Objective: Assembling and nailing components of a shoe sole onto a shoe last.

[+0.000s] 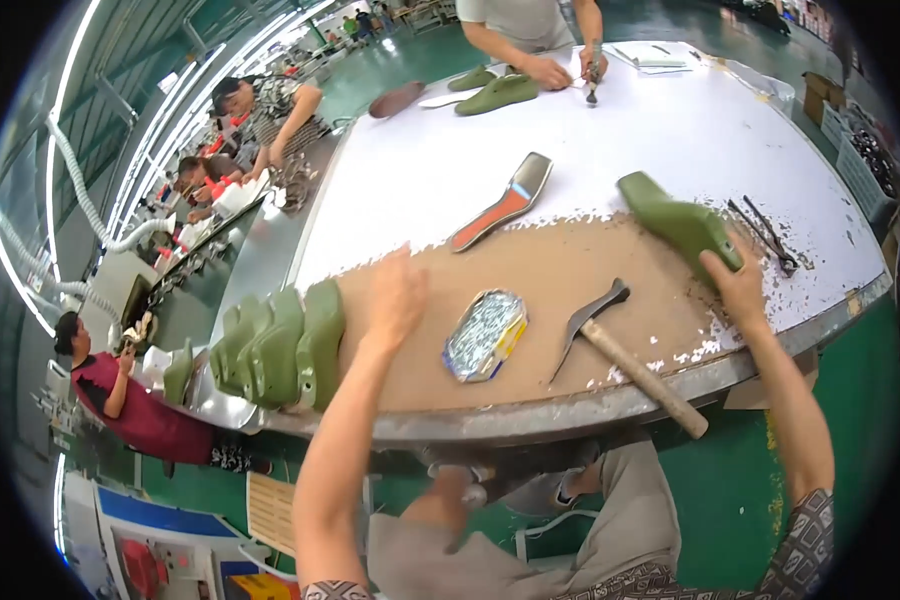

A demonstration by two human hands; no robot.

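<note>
A green shoe last is in my right hand, the fingers wrapped round its near end. My left hand hovers over the brown part of the table, slightly blurred, its fingers stretched out and holding nothing. Close to its left stand several green shoe lasts in a row at the table's edge. Between my hands lie a small open container of metal tacks and a shoemaker's hammer, its wooden handle reaching over the edge. Farther up rests a shoe sole, orange and dark. Pincers lie beyond my right hand.
The white table has a worn brown area and a metal rim. Across it, a person handles a tool beside more green lasts. Other people work at a bench on the left. Crates stand at the right.
</note>
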